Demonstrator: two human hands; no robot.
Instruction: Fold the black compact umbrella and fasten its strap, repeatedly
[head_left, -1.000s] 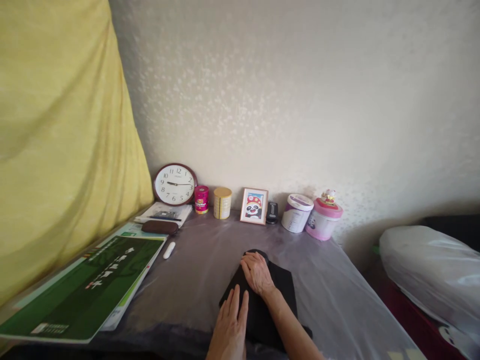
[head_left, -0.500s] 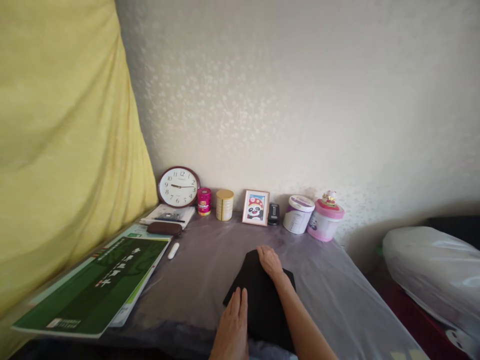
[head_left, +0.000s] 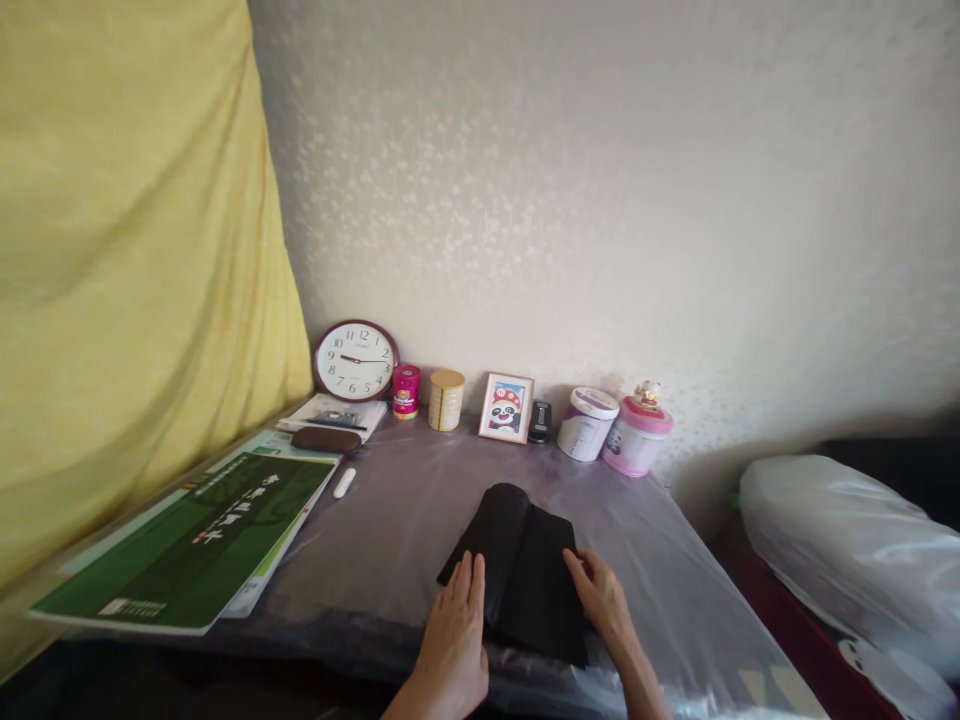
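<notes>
black sheet (head_left: 526, 572) lies near the front edge of the table (head_left: 390, 540); left hand (head_left: 455, 630) rests flat on its left side, grasping nothing; right hand (head_left: 604, 600) touches its right edge, pinching or not i cannot tell.

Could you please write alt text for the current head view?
A person's left hand touches a bent black sheet on a table; the right hand is at its right edge. A green book lies left; behind stand a clock, containers and a framed panda picture.
</notes>
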